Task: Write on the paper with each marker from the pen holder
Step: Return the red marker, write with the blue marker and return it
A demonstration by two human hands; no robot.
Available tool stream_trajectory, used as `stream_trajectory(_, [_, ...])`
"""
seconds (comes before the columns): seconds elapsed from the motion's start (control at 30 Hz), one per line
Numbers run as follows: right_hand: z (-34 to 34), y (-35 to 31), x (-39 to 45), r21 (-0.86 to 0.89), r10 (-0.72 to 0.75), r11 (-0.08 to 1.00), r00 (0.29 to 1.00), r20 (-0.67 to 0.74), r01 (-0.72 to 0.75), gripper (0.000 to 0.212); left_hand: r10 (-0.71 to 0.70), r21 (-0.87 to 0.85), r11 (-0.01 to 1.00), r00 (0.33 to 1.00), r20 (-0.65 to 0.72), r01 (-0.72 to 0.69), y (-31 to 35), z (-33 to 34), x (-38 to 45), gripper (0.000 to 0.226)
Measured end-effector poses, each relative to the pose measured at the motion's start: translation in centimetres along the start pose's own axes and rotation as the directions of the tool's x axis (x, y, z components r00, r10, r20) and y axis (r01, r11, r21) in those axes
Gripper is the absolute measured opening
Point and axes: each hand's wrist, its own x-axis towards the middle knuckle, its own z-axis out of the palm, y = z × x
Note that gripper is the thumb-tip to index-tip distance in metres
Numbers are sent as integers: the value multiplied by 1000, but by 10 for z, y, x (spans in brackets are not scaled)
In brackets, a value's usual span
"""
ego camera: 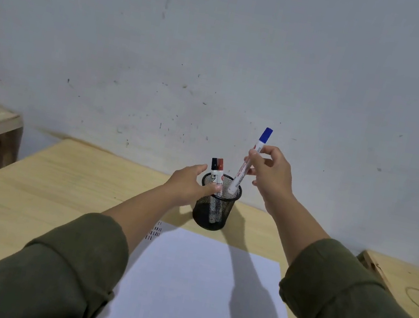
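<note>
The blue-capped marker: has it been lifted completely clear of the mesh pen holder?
No. The blue-capped marker, gripped by the right hand, still has its lower end inside the rim of the pen holder.

Black mesh holder (214,210) (blue-capped marker (252,156))

- Blue marker (249,162): red print runs along the white barrel, too small and blurred to read.
- Black marker (213,172): a black-and-white label sits on its barrel, with shapes like letters, not legible.
- Paper (196,291): rows of short dark strokes stand at its far left corner; they form no readable word or number.
</note>
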Motion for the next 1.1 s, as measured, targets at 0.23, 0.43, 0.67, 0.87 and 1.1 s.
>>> stream_trajectory(0.23, [17,28,9,-125,4,992,999,-51,-10,11,1,79,997,998,60,-6,-6,0,8,66])
stream_trajectory(0.43, [25,44,9,-289,76,953,995,-61,-90,27,16,71,997,999,44,-19,-10,1,10,65])
stream_trajectory(0.67, [25,51,7,-321,112,939,992,-58,-125,26,6,48,999,999,36,-8,-14,4,13,65])
stream_trajectory(0.87, [27,54,7,-341,139,929,990,-37,-143,22,6,65,998,999,35,-8,-13,3,15,65])
stream_trajectory(1.1, [27,61,10,-310,216,926,976,-34,-216,36,1,76,997,999,39,-4,-13,4,17,67])
